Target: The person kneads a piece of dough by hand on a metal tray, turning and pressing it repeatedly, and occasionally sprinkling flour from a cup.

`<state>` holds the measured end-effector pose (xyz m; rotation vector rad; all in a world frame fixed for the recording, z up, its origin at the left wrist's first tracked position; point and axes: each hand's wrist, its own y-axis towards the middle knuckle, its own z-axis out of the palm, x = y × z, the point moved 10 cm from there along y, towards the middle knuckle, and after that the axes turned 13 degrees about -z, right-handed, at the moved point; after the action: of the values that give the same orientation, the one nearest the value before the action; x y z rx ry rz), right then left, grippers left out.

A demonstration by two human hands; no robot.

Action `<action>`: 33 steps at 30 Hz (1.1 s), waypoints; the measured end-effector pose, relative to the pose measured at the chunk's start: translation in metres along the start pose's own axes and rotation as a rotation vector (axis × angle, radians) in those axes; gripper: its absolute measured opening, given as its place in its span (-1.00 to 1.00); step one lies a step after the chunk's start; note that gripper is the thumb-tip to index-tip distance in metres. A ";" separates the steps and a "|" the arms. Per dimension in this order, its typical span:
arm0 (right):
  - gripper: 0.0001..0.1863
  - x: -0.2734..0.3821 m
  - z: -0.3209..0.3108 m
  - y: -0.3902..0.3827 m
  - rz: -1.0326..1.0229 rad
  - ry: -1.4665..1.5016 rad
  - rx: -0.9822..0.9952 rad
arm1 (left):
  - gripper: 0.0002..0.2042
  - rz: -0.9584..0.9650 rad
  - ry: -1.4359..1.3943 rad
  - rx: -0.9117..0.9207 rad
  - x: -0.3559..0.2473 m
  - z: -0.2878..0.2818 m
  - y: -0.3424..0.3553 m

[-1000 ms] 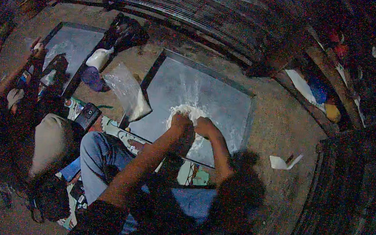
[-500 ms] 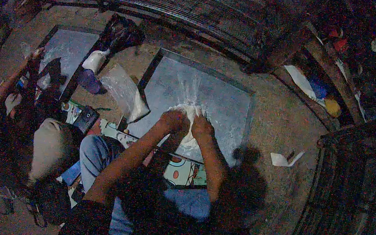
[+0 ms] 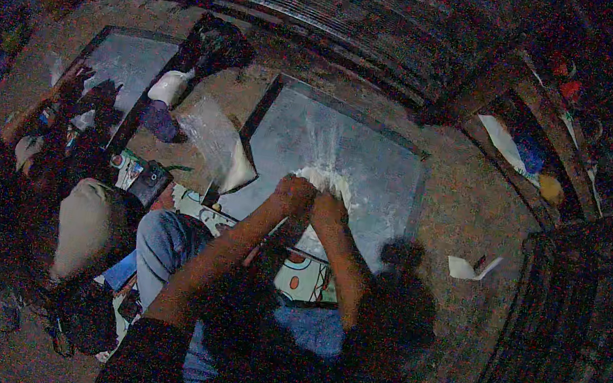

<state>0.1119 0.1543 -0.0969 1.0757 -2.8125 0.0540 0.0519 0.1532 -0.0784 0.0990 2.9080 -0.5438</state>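
Both of my hands are at a white floury mass [image 3: 319, 175] in the middle of a large grey board [image 3: 378, 147]. My left hand [image 3: 295, 194] is closed, fingers curled into the white stuff. Right beside it, my right hand [image 3: 330, 210] is also closed and pressed into the mass. The fingertips are hidden, and the dark picture does not show whether the mass is loose powder or dough. White streaks and dust spread over the board beyond it. Left of the board lies a clear plastic bag [image 3: 241, 173] with white powder at its bottom corner.
Another person's hand [image 3: 77, 81] is over a second grey board [image 3: 131, 55] at far left. Between the boards are a black plastic bag [image 3: 217, 45], a white bag [image 3: 170, 87] and a purple bundle [image 3: 160, 121]. A phone [image 3: 152, 181] lies nearer. White paper [image 3: 466, 268] is at right.
My hands have come closer together over the white mass, covering more of it. The whole view has shifted slightly. The other person's hand now shows spread fingers over the far-left board.
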 end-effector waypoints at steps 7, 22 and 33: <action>-0.72 0.026 -0.008 0.048 -0.213 0.011 0.361 | -0.68 -0.160 -0.108 -0.243 0.046 0.012 0.009; -0.70 0.009 0.007 0.033 -0.482 -0.209 0.113 | -0.67 -0.148 -0.199 -0.096 0.014 -0.018 -0.003; -0.49 0.003 -0.009 -0.022 -0.111 0.077 0.023 | -0.58 -0.053 0.033 -0.240 -0.016 0.007 0.017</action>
<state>0.1252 0.1365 -0.0880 1.2056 -2.6855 0.1147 0.0704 0.1658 -0.0877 -0.0022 2.9887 -0.1997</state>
